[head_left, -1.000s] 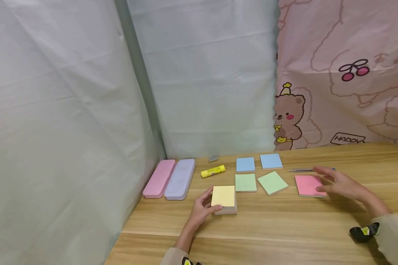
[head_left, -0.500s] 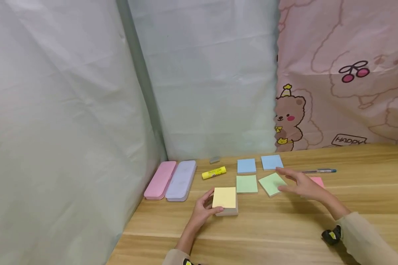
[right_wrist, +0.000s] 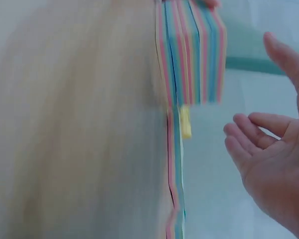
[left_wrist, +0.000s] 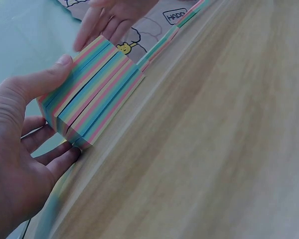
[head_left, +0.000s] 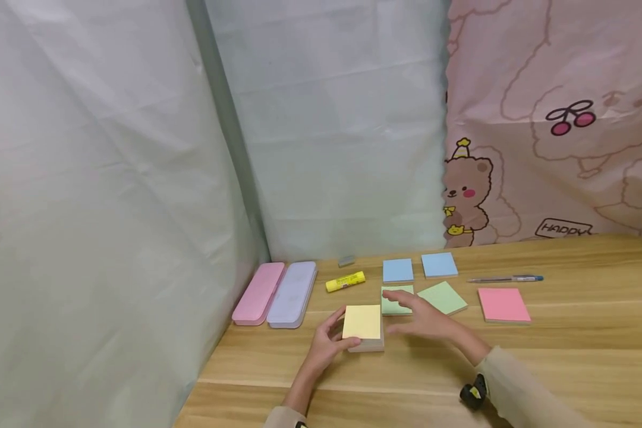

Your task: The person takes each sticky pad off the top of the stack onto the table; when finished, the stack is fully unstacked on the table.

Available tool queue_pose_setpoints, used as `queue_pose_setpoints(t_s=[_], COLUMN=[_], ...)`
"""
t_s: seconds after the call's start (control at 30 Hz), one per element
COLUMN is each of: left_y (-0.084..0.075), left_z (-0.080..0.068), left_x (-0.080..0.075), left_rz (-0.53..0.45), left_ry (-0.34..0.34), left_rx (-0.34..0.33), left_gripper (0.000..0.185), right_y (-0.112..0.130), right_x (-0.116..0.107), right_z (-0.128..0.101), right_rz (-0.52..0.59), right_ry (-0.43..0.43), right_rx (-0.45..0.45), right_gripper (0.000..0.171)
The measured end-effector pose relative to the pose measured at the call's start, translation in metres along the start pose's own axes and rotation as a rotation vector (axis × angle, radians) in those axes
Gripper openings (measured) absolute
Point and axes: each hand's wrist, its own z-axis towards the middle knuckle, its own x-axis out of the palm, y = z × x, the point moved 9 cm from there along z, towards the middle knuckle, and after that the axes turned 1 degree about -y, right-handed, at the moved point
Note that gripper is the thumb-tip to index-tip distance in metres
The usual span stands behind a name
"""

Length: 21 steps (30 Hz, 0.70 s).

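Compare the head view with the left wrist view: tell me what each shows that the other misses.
Only the head view shows the yellow top sheet of the sticky note block, the loose blue, green and pink notes such as the pink note, the pen, the glue stick and two pencil cases.

Only the left wrist view shows the block's striped multicolour side.

Both show the left hand with its grip on the block, thumb on one edge, the open right hand nearing it, and the wooden table.

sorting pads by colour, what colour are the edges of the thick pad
Striped pink, blue, yellow and green; the thick pad shows this best from the left wrist.
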Motion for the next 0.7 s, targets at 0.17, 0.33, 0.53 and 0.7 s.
queue_pose_setpoints(t_s=[0.17,0.33,0.53,0.7], left_y=[-0.001,-0.001,0.001,0.002], left_z=[0.000,0.001,0.001,0.001], left_x=[0.001,0.001,0.000,0.000], left_rz=[0.000,0.010,0.021,0.022], left_ry=[0.014,0.024,0.029,0.025], left_rx=[0.005,0.009,0.013,0.016], left_gripper=[0.085,0.086,0.087,0.088], right_y=[-0.002,-0.004,0.000,0.003], right_x=[0.018,0.031,0.039,0.039], right_z=[0.007,0.013,0.017,0.018], right_rz=[0.005,0.007,-0.031,-0.066], right_ry=[0.014,0.041,0.054,0.042], right_rx=[0.043,0.077,0.067,0.053], right_gripper=[0.084,0.091,0.094,0.090])
